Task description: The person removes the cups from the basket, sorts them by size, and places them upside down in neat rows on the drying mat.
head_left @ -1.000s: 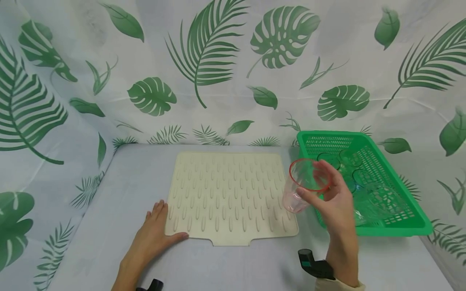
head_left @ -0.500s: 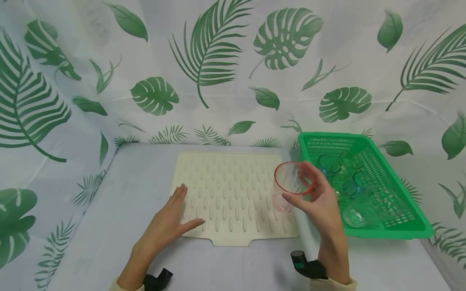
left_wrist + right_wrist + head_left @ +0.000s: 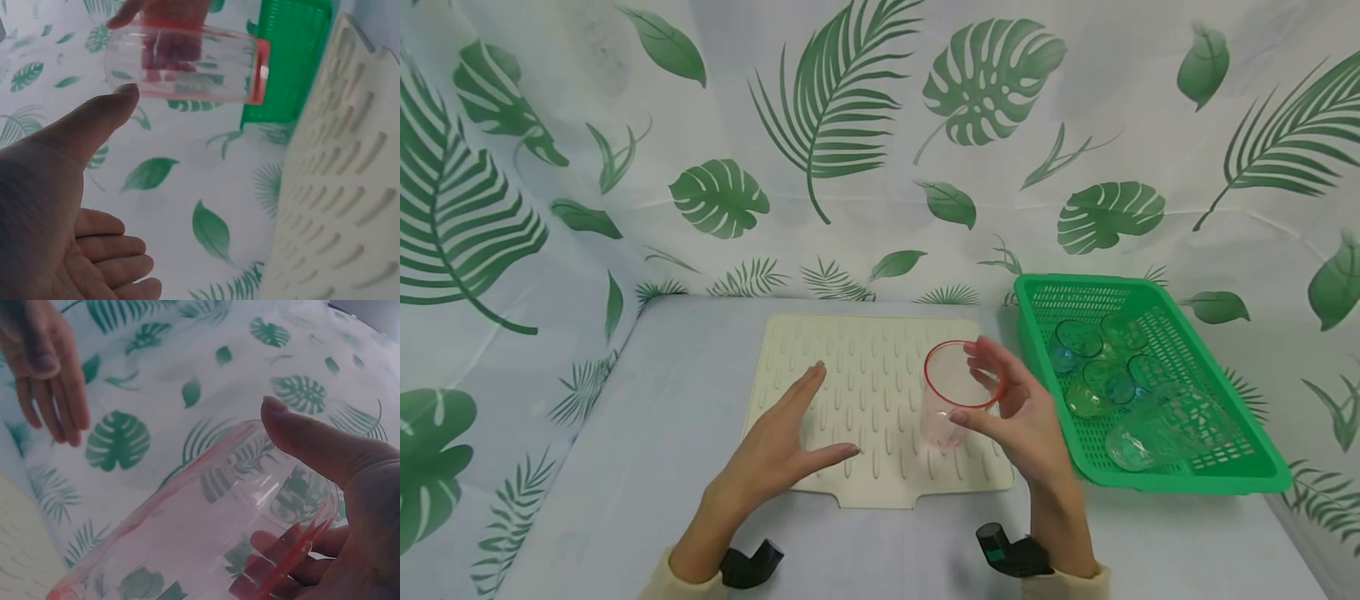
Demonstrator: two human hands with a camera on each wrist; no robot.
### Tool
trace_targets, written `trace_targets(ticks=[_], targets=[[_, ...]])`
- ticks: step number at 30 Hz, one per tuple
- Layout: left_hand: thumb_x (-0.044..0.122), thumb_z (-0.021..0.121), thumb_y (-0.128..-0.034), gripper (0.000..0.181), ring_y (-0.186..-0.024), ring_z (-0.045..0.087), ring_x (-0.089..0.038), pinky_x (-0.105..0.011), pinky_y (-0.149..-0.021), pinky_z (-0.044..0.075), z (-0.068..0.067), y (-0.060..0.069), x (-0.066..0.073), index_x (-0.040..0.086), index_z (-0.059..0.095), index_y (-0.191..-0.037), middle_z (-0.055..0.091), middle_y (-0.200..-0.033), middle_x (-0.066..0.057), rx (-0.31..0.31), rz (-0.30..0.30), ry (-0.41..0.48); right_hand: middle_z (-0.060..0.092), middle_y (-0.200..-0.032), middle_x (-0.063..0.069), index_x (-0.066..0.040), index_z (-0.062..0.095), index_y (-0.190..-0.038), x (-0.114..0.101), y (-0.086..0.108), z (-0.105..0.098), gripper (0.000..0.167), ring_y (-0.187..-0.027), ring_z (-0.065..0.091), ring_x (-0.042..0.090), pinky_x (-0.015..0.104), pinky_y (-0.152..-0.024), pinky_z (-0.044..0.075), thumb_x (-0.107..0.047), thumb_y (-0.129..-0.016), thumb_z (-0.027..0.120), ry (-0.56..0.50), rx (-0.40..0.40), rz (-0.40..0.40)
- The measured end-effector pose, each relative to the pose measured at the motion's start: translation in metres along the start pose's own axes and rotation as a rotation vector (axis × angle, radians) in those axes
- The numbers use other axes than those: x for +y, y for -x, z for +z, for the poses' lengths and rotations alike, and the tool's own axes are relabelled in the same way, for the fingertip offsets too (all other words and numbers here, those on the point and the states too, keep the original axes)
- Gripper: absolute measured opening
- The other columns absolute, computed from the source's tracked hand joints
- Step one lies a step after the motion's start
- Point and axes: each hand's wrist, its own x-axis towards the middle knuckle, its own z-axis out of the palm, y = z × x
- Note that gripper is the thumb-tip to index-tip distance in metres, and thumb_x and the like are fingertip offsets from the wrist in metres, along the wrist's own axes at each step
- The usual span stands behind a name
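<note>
In the head view my right hand (image 3: 1026, 417) holds a clear pink tumbler (image 3: 938, 421) with a red rim, mouth up, over the right part of a cream ridged mat (image 3: 850, 333). Thumb and fingers grip it near the rim. In the left wrist view the tumbler (image 3: 219, 69) looks raised off the mat (image 3: 337, 212). My left hand (image 3: 775, 454) hovers over the mat's left side, its fingers extended and thumb spread, facing the tumbler without touching it. The right wrist view shows the tumbler (image 3: 194, 531) close up, with the left hand (image 3: 47, 375) beyond.
A green perforated basket (image 3: 1180, 479) stands to the right of the mat. Inside it are several clear, tinted glasses (image 3: 1086, 400), and a larger glass (image 3: 1150, 437) lies on its side. Behind the table (image 3: 625, 433) hangs a white leaf-print cloth (image 3: 865, 200).
My right hand has carried the tumbler left, away from the basket and over the mat. My left hand has left the mat's left edge and moved right, toward the tumbler.
</note>
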Motion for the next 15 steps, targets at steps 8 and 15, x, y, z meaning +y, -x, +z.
trace_targets(ticks=[8, 15], targets=[[0.065, 0.078, -0.0759, 0.106, -0.153, 0.030, -0.018, -0.052, -0.121, 0.034, 0.000, -0.005, 0.017, 0.028, 0.024, -0.160, 0.028, -0.165, 0.009, 0.001, 0.096, 0.152, 0.059, -0.140, -0.003, -0.005, 0.044, -0.148, 0.003, 0.001, 0.015, 0.084, -0.130, 0.051, 0.017, 0.020, -0.108, 0.045, 0.010, -0.074, 0.080, 0.013, -0.105, 0.032], [0.050, 0.082, -0.0787, 0.094, -0.147, 0.040, -0.015, -0.051, -0.114, 0.044, 0.001, -0.006, 0.024, 0.035, 0.031, -0.156, 0.038, -0.159, 0.011, 0.020, 0.219, 0.249, 0.058, -0.140, 0.001, 0.003, 0.041, -0.147, 0.004, 0.000, 0.023, 0.082, -0.132, 0.050, 0.020, 0.023, -0.111, 0.044, 0.012, -0.074, 0.078, -0.055, -0.190, 0.026]])
